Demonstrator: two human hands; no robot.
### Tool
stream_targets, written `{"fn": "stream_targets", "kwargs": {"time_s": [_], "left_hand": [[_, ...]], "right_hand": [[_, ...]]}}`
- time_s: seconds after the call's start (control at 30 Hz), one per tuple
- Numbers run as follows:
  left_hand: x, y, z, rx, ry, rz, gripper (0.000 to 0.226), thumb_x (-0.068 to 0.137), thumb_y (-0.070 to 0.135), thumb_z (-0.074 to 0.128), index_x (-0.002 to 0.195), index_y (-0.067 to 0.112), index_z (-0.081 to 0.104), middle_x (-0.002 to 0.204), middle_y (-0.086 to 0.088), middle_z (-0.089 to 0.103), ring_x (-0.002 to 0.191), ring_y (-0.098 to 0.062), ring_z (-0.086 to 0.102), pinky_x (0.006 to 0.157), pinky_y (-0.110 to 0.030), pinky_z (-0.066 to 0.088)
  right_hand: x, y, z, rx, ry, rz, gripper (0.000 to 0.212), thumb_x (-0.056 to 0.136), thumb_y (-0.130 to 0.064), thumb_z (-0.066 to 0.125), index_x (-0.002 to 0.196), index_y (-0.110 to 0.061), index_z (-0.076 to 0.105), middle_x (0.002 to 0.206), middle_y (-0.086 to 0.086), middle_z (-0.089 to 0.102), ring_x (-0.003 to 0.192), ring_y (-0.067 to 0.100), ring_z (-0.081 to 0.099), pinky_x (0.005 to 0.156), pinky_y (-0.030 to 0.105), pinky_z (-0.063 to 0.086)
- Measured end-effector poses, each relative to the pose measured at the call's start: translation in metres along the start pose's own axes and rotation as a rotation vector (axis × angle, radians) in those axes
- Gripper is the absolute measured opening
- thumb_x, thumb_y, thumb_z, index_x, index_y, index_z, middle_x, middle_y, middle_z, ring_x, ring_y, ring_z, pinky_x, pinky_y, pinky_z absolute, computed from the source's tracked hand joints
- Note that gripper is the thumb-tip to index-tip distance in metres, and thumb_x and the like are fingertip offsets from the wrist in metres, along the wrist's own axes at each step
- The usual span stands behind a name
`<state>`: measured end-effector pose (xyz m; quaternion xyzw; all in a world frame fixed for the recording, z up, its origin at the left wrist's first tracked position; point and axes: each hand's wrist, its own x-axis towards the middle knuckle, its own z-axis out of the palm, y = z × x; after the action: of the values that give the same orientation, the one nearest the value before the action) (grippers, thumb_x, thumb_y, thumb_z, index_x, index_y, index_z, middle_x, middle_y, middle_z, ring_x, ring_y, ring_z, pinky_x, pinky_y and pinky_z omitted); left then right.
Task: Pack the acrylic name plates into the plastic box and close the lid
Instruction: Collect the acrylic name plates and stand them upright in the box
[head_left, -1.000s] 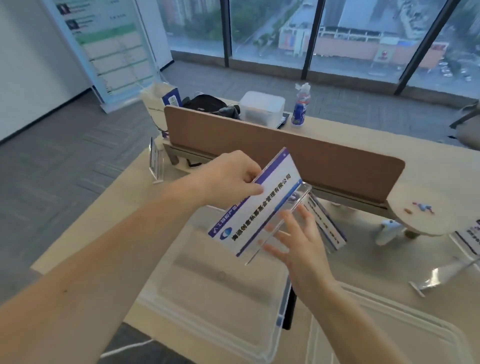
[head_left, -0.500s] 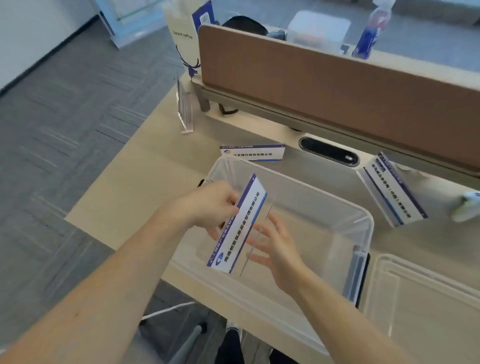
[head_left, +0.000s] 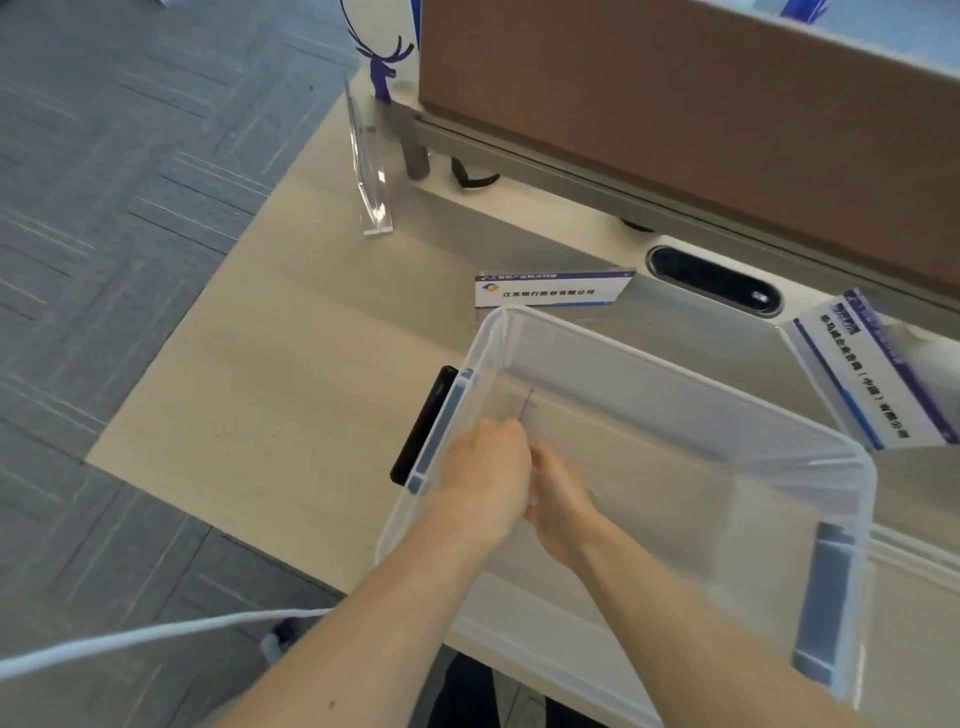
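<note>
Desk (head_left: 291, 374) edge near; both hands' grip pinches name plate (head_left: 527, 408) inside plastic box (head_left: 675, 358).

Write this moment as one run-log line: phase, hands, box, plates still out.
phase: placing plate | left hand and right hand: inside plastic box, holding edge-on name plate | lid: off | plates on desk: three

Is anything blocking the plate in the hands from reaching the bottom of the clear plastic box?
Nothing visible. Both hands, left hand and right hand, hold the thin acrylic name plate edge-on, already inside the clear plastic box, whose floor looks bare beneath it.
</note>
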<state>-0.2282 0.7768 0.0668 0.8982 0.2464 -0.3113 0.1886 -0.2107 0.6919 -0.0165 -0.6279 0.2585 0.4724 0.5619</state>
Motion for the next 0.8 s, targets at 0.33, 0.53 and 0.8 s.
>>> {"fn": "stream_targets", "kwargs": {"time_s": [0.33,0.53,0.8], "left_hand": [[0.002,0.004,-0.002,0.213,0.071,0.042,0.053,0.103,-0.007,0.038,0.152,-0.017,0.024,0.141,-0.023,0.061,0.128,-0.036,0.063,0.099,-0.039,0.051],[0.004,0.003,0.006,0.195,0.086,0.032,0.067,0.103,-0.004,0.039,0.157,-0.016,0.000,0.145,-0.021,0.055,0.127,-0.035,0.063,0.098,-0.038,0.052],[0.004,0.000,0.002,0.181,0.076,0.012,0.066,0.104,-0.004,0.038,0.159,-0.011,0.001,0.150,-0.024,0.051,0.131,-0.038,0.060,0.100,-0.041,0.050]], "right_hand": [[0.003,-0.007,0.015,0.016,-0.102,-0.031,0.041,0.087,-0.046,0.054,0.120,-0.029,0.071,0.124,0.001,0.071,0.118,0.018,0.065,0.105,0.042,0.049],[0.005,-0.007,0.013,0.045,-0.156,-0.013,0.042,0.098,-0.029,0.037,0.120,-0.041,0.070,0.122,-0.013,0.072,0.118,0.015,0.064,0.108,0.042,0.045],[0.007,-0.003,0.018,0.094,-0.135,-0.030,0.030,0.095,-0.033,0.048,0.116,-0.025,0.068,0.112,-0.004,0.076,0.112,0.020,0.068,0.101,0.044,0.052]]}}
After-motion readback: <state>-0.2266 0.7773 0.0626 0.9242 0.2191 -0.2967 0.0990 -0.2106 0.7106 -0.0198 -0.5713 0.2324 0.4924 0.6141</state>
